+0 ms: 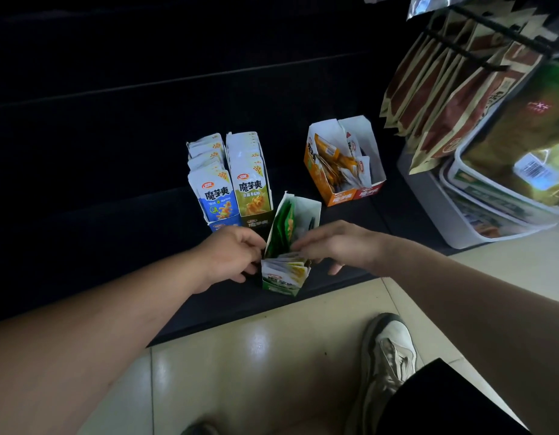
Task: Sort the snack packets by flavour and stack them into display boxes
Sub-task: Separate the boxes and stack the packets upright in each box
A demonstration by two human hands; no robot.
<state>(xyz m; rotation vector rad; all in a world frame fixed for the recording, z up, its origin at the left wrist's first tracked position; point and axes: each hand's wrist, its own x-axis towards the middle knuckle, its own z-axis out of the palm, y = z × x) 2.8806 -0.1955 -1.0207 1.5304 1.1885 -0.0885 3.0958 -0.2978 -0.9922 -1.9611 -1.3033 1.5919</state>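
A green display box (282, 285) stands at the front edge of a dark shelf (114, 215), with green snack packets (286, 226) upright in its back half and several lying stacked near its front. My left hand (231, 255) grips the box's left side with curled fingers. My right hand (331, 243) reaches over the box from the right, fingertips on the packets; its thumb is below by the box's right side. Behind stand a blue box of blue packets (209, 186) and an olive box of olive packets (251, 180), both full. An orange box (337, 199) and a red box (370, 189) hold loose packets.
Large brown snack bags (444, 98) hang on black hooks at the right. Below them sit white tubs (479, 215) with packaged goods. My shoe (388, 350) rests on the pale tiled floor (256, 340) just in front of the shelf.
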